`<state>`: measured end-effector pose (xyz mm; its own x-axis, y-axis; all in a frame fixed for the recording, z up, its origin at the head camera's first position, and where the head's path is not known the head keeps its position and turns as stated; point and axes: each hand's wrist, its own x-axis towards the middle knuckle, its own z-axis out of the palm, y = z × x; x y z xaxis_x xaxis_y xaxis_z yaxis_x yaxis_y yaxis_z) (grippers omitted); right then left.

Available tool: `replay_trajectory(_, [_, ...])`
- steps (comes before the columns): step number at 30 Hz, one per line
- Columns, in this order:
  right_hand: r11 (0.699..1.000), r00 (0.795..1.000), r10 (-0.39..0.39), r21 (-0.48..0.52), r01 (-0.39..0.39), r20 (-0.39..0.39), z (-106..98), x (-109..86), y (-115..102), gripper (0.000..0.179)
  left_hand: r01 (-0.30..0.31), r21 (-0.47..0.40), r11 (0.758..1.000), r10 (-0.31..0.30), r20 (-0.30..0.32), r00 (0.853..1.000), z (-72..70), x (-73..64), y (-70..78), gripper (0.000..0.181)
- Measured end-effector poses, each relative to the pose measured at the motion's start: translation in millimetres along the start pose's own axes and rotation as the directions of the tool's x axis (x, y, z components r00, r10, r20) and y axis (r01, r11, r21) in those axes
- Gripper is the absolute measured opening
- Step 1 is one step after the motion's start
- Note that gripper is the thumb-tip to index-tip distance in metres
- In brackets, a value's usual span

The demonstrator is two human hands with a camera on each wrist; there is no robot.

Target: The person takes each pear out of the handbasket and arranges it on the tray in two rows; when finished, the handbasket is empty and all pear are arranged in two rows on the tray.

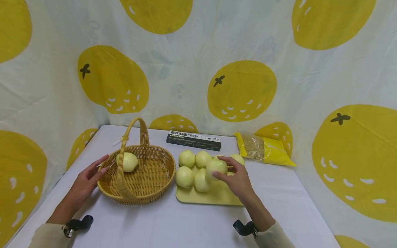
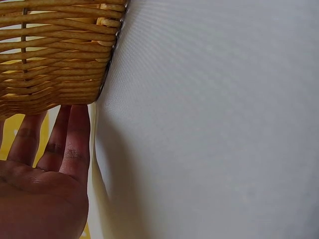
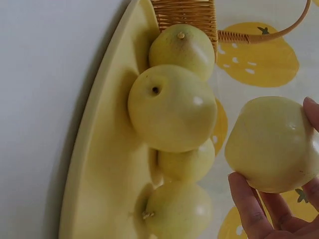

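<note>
My right hand (image 1: 238, 179) holds a pale yellow-green, apple- or pear-like fruit (image 1: 216, 168) between thumb and fingers. In the right wrist view this fruit (image 3: 273, 144) is apart from the others. Below it, several similar fruits (image 1: 184, 177) sit on a light yellow tray (image 1: 207, 198); the hand hides some of them. On the left stands a wicker basket (image 1: 152, 182) with an arched handle and one fruit (image 1: 129, 162) inside. My left hand (image 1: 82, 184) touches the basket's left rim. Its fingers (image 2: 75, 144) look straight in the left wrist view, their tips partly hidden.
Behind the tray lies a dark and white pasta box (image 1: 193, 140). A yellow, partly clear packet (image 1: 263, 150) is at the back right. White cloth covers the table (image 1: 173, 227), and a fruit-patterned curtain (image 1: 183, 79) hangs behind it.
</note>
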<state>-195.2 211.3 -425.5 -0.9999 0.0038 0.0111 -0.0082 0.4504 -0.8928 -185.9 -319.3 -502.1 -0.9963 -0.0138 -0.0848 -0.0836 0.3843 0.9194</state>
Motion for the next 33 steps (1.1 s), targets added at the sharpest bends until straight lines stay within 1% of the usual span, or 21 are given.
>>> replay_trajectory(9, [0.997,0.998,0.055,-0.048,-0.057,-0.029,-9.5,-0.7,13.9,0.067,-0.018,0.032,0.999,0.018,-0.002,1.000,-1.0,-0.4,0.3,0.068])
replay_trajectory(20, [0.982,0.989,0.147,-0.117,-0.150,-0.033,-13.0,-3.9,27.8,0.071,-0.016,0.021,1.000,0.016,0.005,1.000,-0.5,0.7,-1.3,0.069])
replay_trajectory(27, [0.969,0.986,0.164,-0.182,-0.165,-0.020,-12.3,-4.2,36.8,0.064,-0.014,0.030,0.999,0.014,0.004,1.000,-0.5,1.3,-0.9,0.069])
replay_trajectory(33, [0.952,0.984,0.178,-0.252,-0.174,-0.007,-10.3,-2.3,41.2,0.062,-0.002,0.015,1.000,0.002,0.004,1.000,-0.4,0.7,-0.6,0.069])
